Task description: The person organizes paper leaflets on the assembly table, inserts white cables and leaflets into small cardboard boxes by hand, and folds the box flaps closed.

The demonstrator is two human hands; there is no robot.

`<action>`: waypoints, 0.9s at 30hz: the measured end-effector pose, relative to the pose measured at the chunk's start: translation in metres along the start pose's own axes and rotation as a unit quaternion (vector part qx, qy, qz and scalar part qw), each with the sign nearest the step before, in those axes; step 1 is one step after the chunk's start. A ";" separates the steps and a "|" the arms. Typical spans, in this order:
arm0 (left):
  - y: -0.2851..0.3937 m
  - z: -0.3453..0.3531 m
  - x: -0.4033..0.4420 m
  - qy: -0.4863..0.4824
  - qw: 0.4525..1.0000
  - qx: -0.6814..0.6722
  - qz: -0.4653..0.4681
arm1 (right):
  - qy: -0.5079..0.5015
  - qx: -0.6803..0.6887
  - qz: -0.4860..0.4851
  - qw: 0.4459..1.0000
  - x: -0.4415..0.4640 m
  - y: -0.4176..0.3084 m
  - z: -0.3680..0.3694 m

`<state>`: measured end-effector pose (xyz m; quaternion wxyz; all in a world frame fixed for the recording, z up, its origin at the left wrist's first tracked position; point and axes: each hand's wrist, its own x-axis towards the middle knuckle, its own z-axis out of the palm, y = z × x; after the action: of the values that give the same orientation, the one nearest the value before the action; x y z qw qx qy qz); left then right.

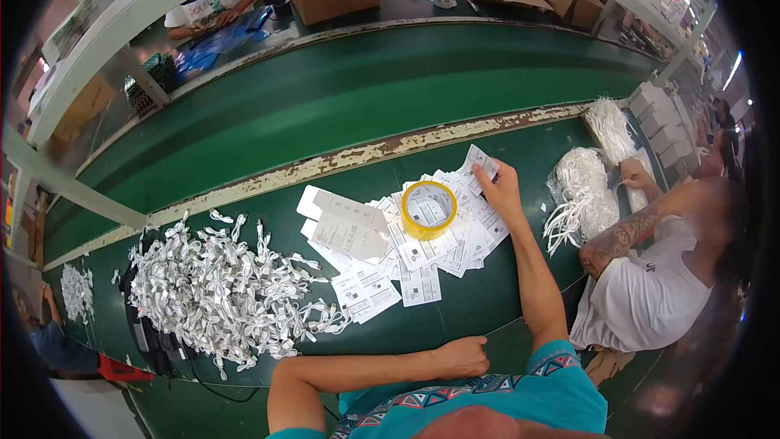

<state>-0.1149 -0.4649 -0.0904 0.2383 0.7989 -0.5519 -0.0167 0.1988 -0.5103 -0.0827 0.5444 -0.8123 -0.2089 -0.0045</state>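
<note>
The right hand (500, 185) pinches a printed paper slip (476, 161) by its right-hand side, over the paper pile (421, 254) toward the far edge of the table (479, 309). The slip should be light, limp and easily creased — best held by an edge. One corner points at the far edge; its long axis, partly covered, is unclear. The left hand (461, 357) curls by the near edge — I cannot tell whether it grips anything.
</note>
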 end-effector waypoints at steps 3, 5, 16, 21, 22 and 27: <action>0.000 -0.001 0.000 -0.003 1.000 0.006 -0.001 | 0.000 0.001 -0.001 1.000 0.000 -0.001 0.000; 0.000 -0.003 -0.001 -0.001 1.000 0.002 0.001 | -0.001 0.003 -0.002 1.000 0.000 -0.002 0.001; -0.001 0.011 0.005 -0.015 0.997 0.072 0.015 | -0.041 0.009 -0.053 0.998 0.003 -0.006 -0.001; -0.001 0.009 0.005 -0.002 0.995 0.099 0.032 | -0.026 0.009 -0.008 1.000 0.001 -0.008 -0.004; 0.000 0.011 0.006 -0.003 0.995 0.098 0.027 | -0.029 0.002 0.004 1.000 0.001 -0.008 -0.004; 0.000 0.012 0.006 0.002 0.995 0.098 0.022 | -0.020 0.009 -0.020 1.000 0.001 -0.008 -0.002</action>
<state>-0.1161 -0.4751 -0.0997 0.1601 0.8062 -0.5678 0.0446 0.1974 -0.5094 -0.0748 0.5470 -0.8033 -0.2357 0.0026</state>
